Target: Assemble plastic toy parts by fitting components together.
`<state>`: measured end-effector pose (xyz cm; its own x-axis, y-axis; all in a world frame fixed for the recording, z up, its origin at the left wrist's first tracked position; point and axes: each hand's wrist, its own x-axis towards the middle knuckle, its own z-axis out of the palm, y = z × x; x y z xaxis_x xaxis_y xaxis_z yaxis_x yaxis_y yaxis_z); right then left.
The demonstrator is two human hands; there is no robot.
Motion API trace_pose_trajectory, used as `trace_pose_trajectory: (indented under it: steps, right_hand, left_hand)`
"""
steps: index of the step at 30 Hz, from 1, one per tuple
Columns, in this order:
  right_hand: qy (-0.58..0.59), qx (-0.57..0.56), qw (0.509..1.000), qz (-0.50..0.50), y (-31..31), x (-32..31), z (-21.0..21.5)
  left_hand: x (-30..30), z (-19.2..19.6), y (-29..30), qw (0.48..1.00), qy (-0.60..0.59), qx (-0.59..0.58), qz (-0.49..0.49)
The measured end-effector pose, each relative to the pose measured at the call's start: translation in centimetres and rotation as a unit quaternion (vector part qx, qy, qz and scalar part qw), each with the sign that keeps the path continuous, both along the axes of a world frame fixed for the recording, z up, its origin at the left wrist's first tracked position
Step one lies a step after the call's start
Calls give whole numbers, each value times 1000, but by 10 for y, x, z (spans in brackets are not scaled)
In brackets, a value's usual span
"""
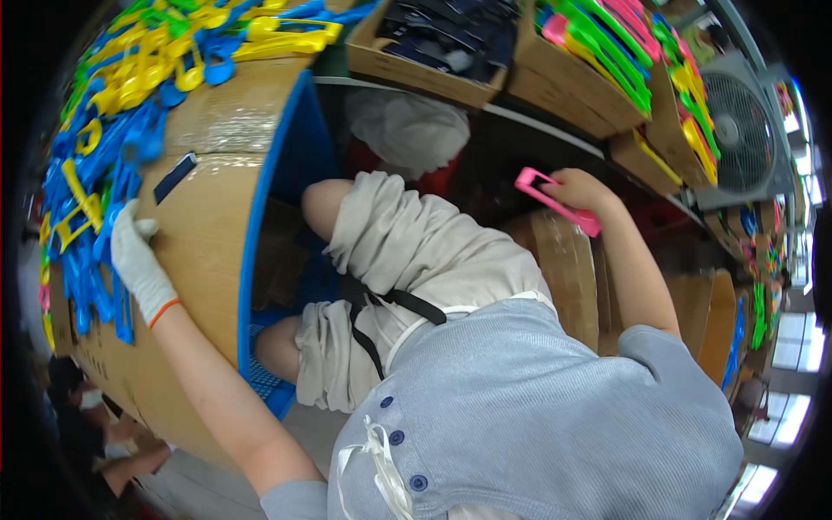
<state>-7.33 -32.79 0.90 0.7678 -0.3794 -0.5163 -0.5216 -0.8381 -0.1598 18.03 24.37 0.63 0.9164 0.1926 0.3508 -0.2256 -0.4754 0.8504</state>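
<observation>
Right hand (579,186) fingers closed round pink frame (555,201); gloved left hand (134,256) flat, fingertips hidden among blue frames (95,191).

A cardboard-covered worktable (208,234) with a blue edge carries a heap of blue, yellow and green plastic hangers (113,113) and a dark flat strip (174,177).

Lighting even and bright, daylight from windows (793,334) at four o'clock; strong fisheye bending and black vignette at rim; slight blur toward edges.
</observation>
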Motion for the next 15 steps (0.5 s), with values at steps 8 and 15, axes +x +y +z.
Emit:
trace_pose_trajectory:
  steps: [8,15]
  right_hand:
    - [246,-192,927,-207,-114,-203,-57]
    - [12,-216,975,-51,-40,-108,-59]
  left_hand:
    - [-24,25,-5,998,45,-42,-15]
    - [-21,8,-11,999,3,17,-29]
